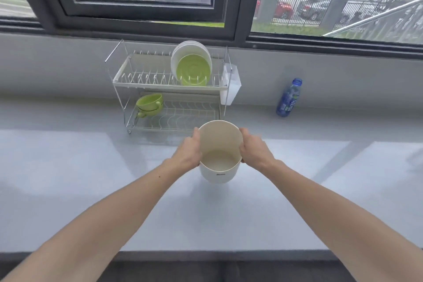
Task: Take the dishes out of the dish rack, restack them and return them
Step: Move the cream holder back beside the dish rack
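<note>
Deep cream bowl (220, 151) is out of the dish rack (160, 86) right now, at 6 o'clock from it over the grey tabletop (91, 167). Both hands are wrapped on it: left hand (188, 152) on the 9 o'clock side, right hand (253, 151) on the 3 o'clock side, fingers curled round the wall just under the rim. Can't tell if the base is down on the surface or hanging just above it.

In the rack there's a row of white plates (183, 50) with a green plate (193, 70) in front on the top tier. Two stacked green handled cups (150, 104) sit on the bottom tier, at 10 o'clock from the bowl.

My take on doing this bit well: hold it level and set it down flat, well back from the tabletop's near edge. Leave room beside it for the plates and cups. It looks like the deepest piece, so I'd guess it sits alone or at the bottom of a pile. The blue bottle (288, 98) at 2 o'clock is well apart, so no worry there.
</note>
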